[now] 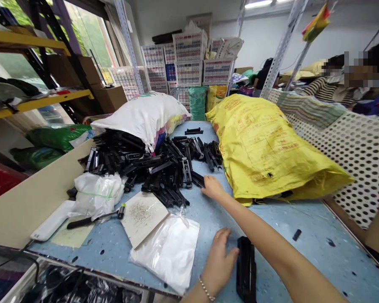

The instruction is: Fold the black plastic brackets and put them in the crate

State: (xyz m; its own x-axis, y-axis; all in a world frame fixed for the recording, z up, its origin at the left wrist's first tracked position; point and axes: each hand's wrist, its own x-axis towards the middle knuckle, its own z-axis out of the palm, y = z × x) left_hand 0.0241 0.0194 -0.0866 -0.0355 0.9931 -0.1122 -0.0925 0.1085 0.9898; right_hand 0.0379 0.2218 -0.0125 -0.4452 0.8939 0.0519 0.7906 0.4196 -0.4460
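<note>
My right hand stretches forward to the near edge of a heap of long black plastic parts. Its fingers are closed on the end of one black plastic part, whose other end lies against the heap. My left hand, a beaded bracelet at its wrist, hovers low over the table's front with thumb and fingers apart. Beside its thumb lies a larger black plastic part; whether they touch I cannot tell. A clear plastic bag with white contents is left of that hand.
A white sack rests on the heap; a yellow sack lies right. A hammer, a pale board and bundled plastic bags lie left. Perforated white panel edges the right side. Other people sit beyond it.
</note>
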